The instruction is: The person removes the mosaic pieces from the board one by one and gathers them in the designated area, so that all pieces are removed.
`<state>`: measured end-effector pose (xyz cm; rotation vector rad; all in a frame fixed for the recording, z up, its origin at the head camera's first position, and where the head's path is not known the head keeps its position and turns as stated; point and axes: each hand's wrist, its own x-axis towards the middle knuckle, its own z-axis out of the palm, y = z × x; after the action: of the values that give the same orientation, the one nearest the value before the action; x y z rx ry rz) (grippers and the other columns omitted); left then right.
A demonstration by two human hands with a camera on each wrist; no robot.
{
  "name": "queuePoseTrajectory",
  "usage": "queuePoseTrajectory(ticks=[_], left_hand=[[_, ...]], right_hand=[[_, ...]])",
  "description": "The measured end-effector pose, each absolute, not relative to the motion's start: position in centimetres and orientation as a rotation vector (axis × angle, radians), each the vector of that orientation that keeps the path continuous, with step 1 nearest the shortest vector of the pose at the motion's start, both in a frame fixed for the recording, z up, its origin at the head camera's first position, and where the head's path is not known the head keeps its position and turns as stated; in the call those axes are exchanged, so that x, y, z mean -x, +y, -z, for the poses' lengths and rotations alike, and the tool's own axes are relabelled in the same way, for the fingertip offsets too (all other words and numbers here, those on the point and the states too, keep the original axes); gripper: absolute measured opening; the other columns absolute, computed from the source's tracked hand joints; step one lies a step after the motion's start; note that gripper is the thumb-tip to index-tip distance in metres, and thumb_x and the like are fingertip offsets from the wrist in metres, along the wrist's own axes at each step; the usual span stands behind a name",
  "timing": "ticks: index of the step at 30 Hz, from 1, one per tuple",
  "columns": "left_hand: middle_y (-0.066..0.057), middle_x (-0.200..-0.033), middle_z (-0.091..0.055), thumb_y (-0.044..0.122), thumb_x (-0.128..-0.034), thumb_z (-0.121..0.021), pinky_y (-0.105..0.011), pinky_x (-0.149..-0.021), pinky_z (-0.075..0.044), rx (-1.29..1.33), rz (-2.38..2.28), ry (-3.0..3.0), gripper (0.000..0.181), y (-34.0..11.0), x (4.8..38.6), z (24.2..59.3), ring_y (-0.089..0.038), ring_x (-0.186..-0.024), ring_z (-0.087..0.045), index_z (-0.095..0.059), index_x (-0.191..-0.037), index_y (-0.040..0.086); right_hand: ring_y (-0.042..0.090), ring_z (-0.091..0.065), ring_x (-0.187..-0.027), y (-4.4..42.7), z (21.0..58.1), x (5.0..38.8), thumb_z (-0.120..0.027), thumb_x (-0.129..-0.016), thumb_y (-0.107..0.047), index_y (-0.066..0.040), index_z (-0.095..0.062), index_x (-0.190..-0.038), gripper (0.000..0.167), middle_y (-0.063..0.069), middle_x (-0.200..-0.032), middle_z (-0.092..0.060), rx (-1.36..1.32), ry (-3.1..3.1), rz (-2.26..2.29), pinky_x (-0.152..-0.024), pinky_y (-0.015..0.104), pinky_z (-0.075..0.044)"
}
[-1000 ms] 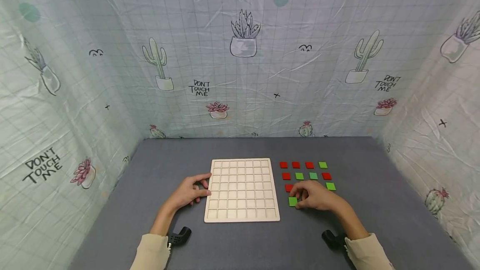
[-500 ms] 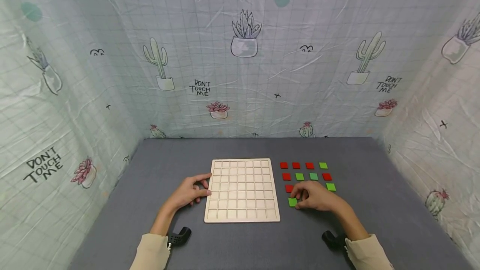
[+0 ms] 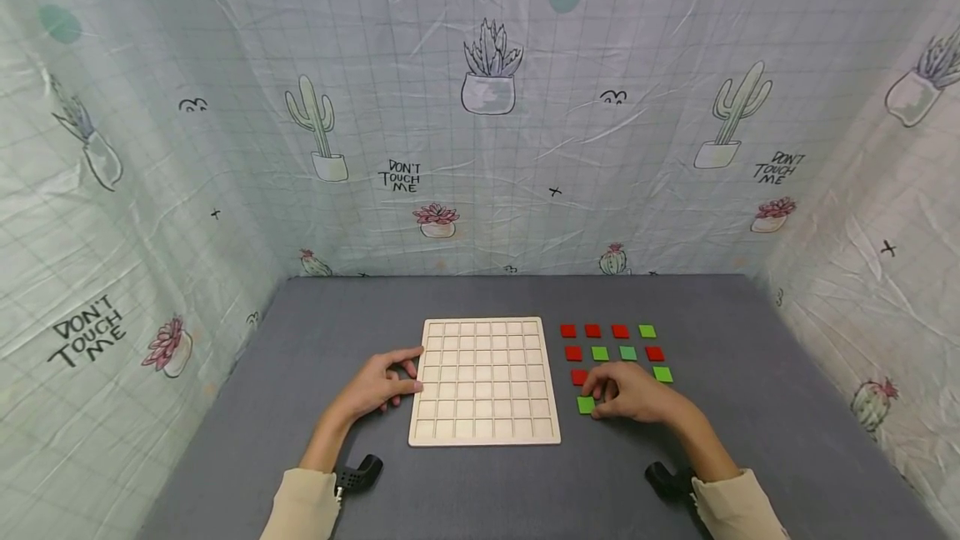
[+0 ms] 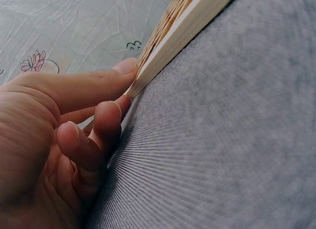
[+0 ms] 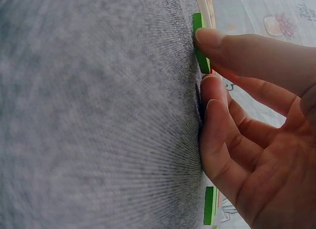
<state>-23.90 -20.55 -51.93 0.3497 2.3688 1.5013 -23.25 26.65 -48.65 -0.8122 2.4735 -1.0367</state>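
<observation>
In the head view a pale wooden grid board (image 3: 483, 382) lies flat on the grey table. My left hand (image 3: 375, 384) touches its left edge with thumb and forefinger spread apart, the other fingers bent beneath; the left wrist view has the thumb (image 4: 89, 86) against the rim of the board (image 4: 168, 41). Right of the board, my right hand (image 3: 628, 391) pinches a bright green square tile (image 3: 586, 406) at the table surface. Close up in the right wrist view, the thumb lies on that green tile (image 5: 198, 21); the forefinger is mostly hidden behind it.
Red tiles (image 3: 592, 331), green tiles (image 3: 647, 332) and a teal tile (image 3: 627, 353) lie in rows beyond my right hand, which may cover others. A patterned cloth (image 3: 525, 148) hangs behind the table (image 3: 480, 490) and along both sides.
The green tile under my right fingers shifts only a hair toward me. Both hands and the board stay practically where they were.
</observation>
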Motion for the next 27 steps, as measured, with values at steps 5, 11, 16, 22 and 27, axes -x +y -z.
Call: queuePoseTrajectory(ticks=[5, 11, 16, 22, 27], left_hand=[[-0.019, -0.113, -0.061, 0.020, -0.0926, -0.079, -0.027, -0.043, -0.041, -0.349, -1.501, 2.372, 0.070, -20.53, 23.82, 51.84, -0.010, -0.055, -0.052, -0.049, -0.155, 0.009], [-0.018, -0.113, -0.062, 0.021, -0.0925, -0.079, -0.027, -0.042, -0.042, -0.333, -1.502, 2.374, 0.069, -20.53, 23.75, 51.80, -0.010, -0.055, -0.052, -0.050, -0.154, 0.010], [-0.017, -0.113, -0.062, 0.022, -0.0923, -0.079, -0.027, -0.043, -0.042, -0.344, -1.499, 2.378, 0.069, -20.57, 23.87, 51.85, -0.010, -0.055, -0.053, -0.050, -0.154, 0.010], [-0.018, -0.112, -0.062, 0.021, -0.0927, -0.079, -0.026, -0.042, -0.041, -0.365, -1.501, 2.389, 0.068, -20.62, 23.98, 51.98, -0.010, -0.054, -0.052, -0.050, -0.153, 0.008], [-0.018, -0.112, -0.061, 0.021, -0.0925, -0.079, -0.027, -0.042, -0.041, -0.371, -1.504, 2.385, 0.069, -20.62, 23.94, 51.99, -0.010, -0.055, -0.053, -0.050, -0.154, 0.007]], right_hand=[[0.002, -0.056, -0.071, 26.68, 48.62, 23.27, -0.086, -0.083, -0.013, -0.010, -0.074, -0.101, 0.022, 0.002, -0.090, -0.066, 0.797, 2.460, 1.056, -0.066, 0.024, -0.052], [0.003, -0.058, -0.072, 26.68, 48.69, 23.29, -0.086, -0.083, -0.014, -0.010, -0.074, -0.102, 0.023, 0.004, -0.091, -0.066, 0.782, 2.435, 1.080, -0.067, 0.024, -0.053], [0.003, -0.058, -0.072, 26.68, 48.62, 23.18, -0.085, -0.084, -0.014, -0.010, -0.073, -0.101, 0.021, 0.003, -0.091, -0.066, 0.776, 2.435, 1.084, -0.066, 0.024, -0.052], [0.002, -0.057, -0.073, 26.57, 48.55, 23.13, -0.085, -0.084, -0.014, -0.012, -0.073, -0.100, 0.021, 0.002, -0.092, -0.066, 0.801, 2.460, 1.062, -0.067, 0.024, -0.052], [0.002, -0.057, -0.073, 26.55, 48.51, 23.12, -0.086, -0.084, -0.013, -0.012, -0.073, -0.101, 0.021, 0.002, -0.092, -0.067, 0.807, 2.456, 1.062, -0.067, 0.025, -0.052]])
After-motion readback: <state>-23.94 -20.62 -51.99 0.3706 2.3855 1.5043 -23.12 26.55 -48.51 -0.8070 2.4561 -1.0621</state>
